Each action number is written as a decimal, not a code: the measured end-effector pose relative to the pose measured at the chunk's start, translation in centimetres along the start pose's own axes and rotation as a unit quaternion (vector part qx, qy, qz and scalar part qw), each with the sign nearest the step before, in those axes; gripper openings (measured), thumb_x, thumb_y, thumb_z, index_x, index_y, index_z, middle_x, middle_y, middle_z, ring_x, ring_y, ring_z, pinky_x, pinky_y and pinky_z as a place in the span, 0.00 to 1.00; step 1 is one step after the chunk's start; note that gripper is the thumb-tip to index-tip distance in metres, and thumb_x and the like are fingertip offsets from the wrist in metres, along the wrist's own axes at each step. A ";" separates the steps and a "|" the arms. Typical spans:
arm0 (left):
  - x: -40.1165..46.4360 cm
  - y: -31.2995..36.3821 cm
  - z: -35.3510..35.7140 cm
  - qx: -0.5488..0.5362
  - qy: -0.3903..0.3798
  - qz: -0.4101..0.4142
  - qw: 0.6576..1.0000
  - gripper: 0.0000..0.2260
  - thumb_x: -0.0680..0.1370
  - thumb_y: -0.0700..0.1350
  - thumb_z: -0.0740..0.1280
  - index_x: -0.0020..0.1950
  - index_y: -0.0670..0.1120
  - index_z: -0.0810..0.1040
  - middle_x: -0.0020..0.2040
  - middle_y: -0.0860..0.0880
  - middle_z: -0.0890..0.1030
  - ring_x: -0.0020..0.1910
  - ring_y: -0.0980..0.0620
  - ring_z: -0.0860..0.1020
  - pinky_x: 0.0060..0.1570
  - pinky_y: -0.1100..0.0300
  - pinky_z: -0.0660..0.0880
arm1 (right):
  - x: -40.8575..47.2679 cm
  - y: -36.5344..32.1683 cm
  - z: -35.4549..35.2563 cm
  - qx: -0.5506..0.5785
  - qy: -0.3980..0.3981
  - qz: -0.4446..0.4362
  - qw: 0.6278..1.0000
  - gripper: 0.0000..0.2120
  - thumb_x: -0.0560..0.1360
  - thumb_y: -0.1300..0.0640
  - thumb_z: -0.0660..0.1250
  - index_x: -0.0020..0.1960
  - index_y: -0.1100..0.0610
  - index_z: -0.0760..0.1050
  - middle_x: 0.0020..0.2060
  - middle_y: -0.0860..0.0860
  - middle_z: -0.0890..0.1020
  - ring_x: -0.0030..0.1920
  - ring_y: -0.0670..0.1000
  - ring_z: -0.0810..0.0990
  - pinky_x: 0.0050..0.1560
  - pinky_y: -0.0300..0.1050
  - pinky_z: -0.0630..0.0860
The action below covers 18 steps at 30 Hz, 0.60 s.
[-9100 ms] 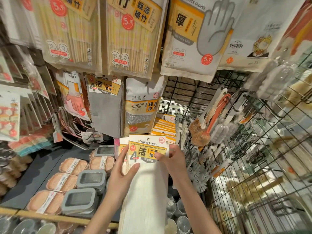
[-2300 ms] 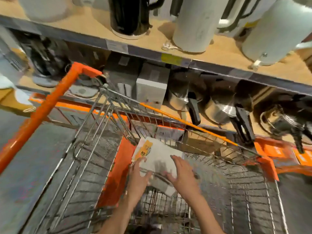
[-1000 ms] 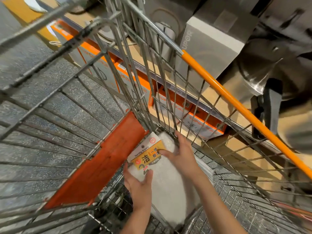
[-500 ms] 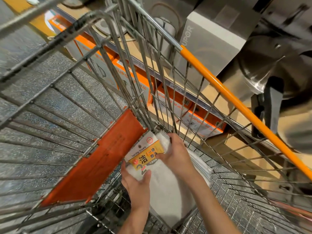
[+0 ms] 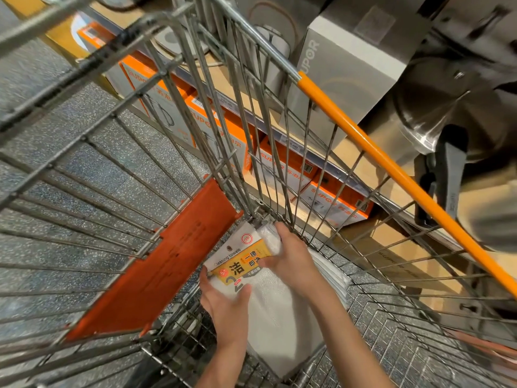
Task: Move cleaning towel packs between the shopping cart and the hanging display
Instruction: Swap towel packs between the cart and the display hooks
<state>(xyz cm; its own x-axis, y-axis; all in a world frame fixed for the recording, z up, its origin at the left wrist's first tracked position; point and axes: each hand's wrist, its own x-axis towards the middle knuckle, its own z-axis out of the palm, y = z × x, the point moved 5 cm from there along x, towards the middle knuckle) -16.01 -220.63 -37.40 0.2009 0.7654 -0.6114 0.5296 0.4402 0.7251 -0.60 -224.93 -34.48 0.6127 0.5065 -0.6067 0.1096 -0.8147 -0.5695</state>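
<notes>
At the far left, speckled grey floor (image 5: 36, 79) shows through the wire side of the shopping cart (image 5: 92, 175), whose bars fan out toward the camera. Next along, an orange plastic flap (image 5: 156, 270) lies tilted against the cart's wire wall, its upper corner reaching the inner corner of the basket. Just right of that flap sits the cleaning towel pack (image 5: 275, 312), down inside the cart with its yellow-and-white header card pushed up into that corner and its pale towel body running back toward the person. The left hand (image 5: 225, 302) takes the pack by its near left edge, thumb laid over the top face and the fingers hidden beneath, so its grip is closed on the pack. The right hand (image 5: 291, 259) holds the header end, fingers curled over the far right corner of the card, its grip closed on the same pack as well. Under and beside the right forearm, the white edges of more packs (image 5: 334, 275) show in a stack on the cart floor. Beyond the basket wall, orange and white boxes (image 5: 282, 166) marked SUPOR stand in a row on a low shelf, with a grey SUPOR box (image 5: 349, 65) above them. The cart's orange rail (image 5: 391, 169) slants down to the right, and past it a steel pot (image 5: 447, 113) with a black handle sits at the right edge.
</notes>
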 end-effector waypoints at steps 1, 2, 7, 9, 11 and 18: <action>-0.1 0.0 0.0 -0.003 -0.002 -0.006 1.000 0.43 0.69 0.30 0.72 0.76 0.45 0.51 0.69 0.37 0.62 0.68 0.45 0.59 0.56 0.51 0.64 | -0.2 -0.1 0.1 -0.003 0.000 -0.007 1.000 0.25 0.66 0.57 0.76 0.54 0.49 0.65 0.56 0.52 0.76 0.60 0.57 0.71 0.58 0.52 0.70; -0.1 0.0 0.0 -0.006 -0.005 -0.013 1.000 0.43 0.69 0.30 0.72 0.76 0.46 0.50 0.69 0.37 0.61 0.67 0.44 0.60 0.57 0.50 0.64 | -0.5 -0.1 0.1 -0.005 0.001 -0.014 1.000 0.24 0.66 0.57 0.76 0.51 0.47 0.63 0.55 0.51 0.77 0.59 0.57 0.71 0.56 0.53 0.70; -0.4 0.1 0.1 -0.010 -0.014 -0.024 1.000 0.46 0.69 0.28 0.71 0.76 0.48 0.47 0.69 0.37 0.59 0.68 0.42 0.60 0.60 0.48 0.65 | -1.6 -0.5 -0.2 0.027 0.019 -0.030 0.999 0.32 0.65 0.55 0.77 0.61 0.44 0.62 0.58 0.44 0.73 0.63 0.50 0.68 0.67 0.52 0.65; -0.5 0.2 0.0 -0.009 -0.013 -0.026 1.000 0.45 0.69 0.28 0.71 0.76 0.48 0.47 0.69 0.37 0.59 0.67 0.43 0.61 0.58 0.50 0.66 | -1.7 -1.0 -0.2 -0.007 0.003 -0.034 0.999 0.39 0.66 0.52 0.76 0.71 0.46 0.59 0.65 0.46 0.70 0.68 0.49 0.64 0.72 0.50 0.57; -0.5 0.3 0.0 -0.010 -0.013 -0.029 0.999 0.45 0.69 0.28 0.71 0.76 0.48 0.47 0.69 0.36 0.59 0.66 0.43 0.63 0.56 0.52 0.66 | -1.4 -1.2 0.0 -0.045 -0.011 -0.027 0.999 0.42 0.67 0.49 0.75 0.74 0.52 0.57 0.70 0.49 0.66 0.72 0.52 0.60 0.74 0.50 0.53; -0.8 0.5 -0.2 -0.009 -0.014 -0.035 0.999 0.45 0.70 0.28 0.70 0.76 0.49 0.47 0.70 0.38 0.59 0.62 0.48 0.63 0.57 0.52 0.65 | -1.0 -1.2 0.3 -0.033 -0.043 -0.008 0.998 0.43 0.64 0.50 0.77 0.72 0.49 0.58 0.67 0.52 0.70 0.69 0.56 0.65 0.70 0.53 0.61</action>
<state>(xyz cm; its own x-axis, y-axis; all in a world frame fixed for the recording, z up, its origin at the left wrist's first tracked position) -16.06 -220.94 -36.55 0.1865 0.7188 -0.6697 0.5281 0.5015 0.6853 -1.64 -224.39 -33.36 0.5406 0.5402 -0.6450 0.1714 -0.8213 -0.5442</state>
